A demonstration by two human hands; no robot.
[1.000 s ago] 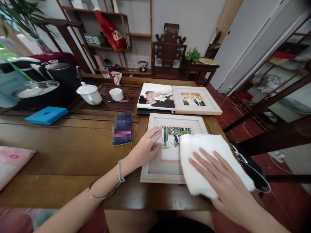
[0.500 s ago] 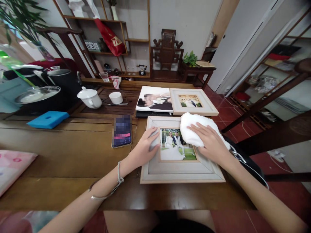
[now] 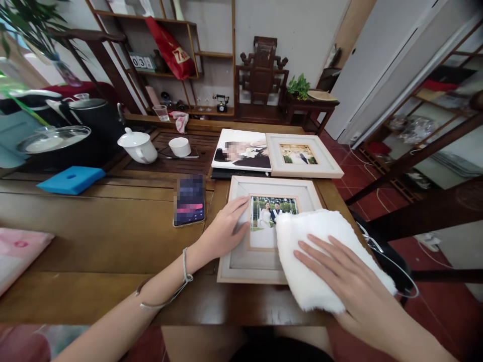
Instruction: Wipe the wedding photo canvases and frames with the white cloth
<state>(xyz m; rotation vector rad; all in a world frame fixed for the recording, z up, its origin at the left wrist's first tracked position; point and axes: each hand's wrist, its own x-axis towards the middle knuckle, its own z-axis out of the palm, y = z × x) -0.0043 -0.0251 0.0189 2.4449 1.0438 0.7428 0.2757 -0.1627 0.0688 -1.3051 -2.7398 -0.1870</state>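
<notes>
Sliding our right hand (image 3: 350, 284) and white towel (image 3: 320, 251) back from the far corner over the photo frame (image 3: 260, 261)'s near right; both flat, left hand (image 3: 226, 229) steadying.

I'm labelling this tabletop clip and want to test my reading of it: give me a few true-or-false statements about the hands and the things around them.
The right hand lies flat on a white cloth over the near photo frame. True.
The left hand rests on that frame's left side. True.
The phone lies on top of the frame. False: the phone lies on the table, left of the frame.
The white teapot has no lid. False: its lid is on.
</notes>
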